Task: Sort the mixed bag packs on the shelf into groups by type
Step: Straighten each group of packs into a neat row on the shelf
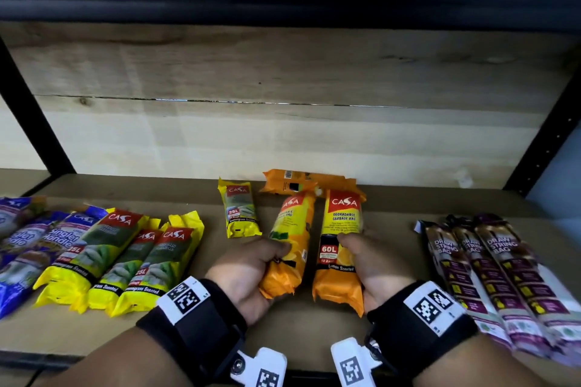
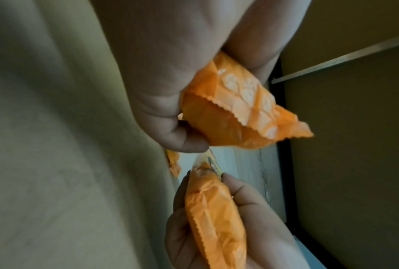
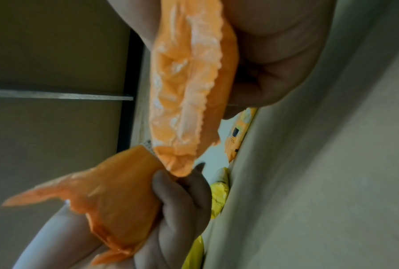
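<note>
On the brown shelf (image 1: 393, 207), my left hand (image 1: 251, 264) grips one orange 60L garbage bag pack (image 1: 290, 239) near its lower end, and my right hand (image 1: 374, 264) grips a second orange pack (image 1: 341, 245) beside it. Both packs point away from me. In the left wrist view the left hand's pack (image 2: 235, 112) shows its crimped end, with the right hand's pack (image 2: 214, 214) below it. The right wrist view shows the right hand's pack (image 3: 189, 91) close up. A third orange pack (image 1: 301, 182) lies crosswise against the back wall. One yellow 25L pack (image 1: 239, 212) lies left of them.
Several yellow 25L packs (image 1: 132, 261) and blue singlet-handle packs (image 1: 34, 245) lie in rows at the left. Three purple drawstring bag packs (image 1: 490, 280) lie at the right. A wooden back wall (image 1: 283, 135) and black uprights (image 1: 547, 141) bound the shelf.
</note>
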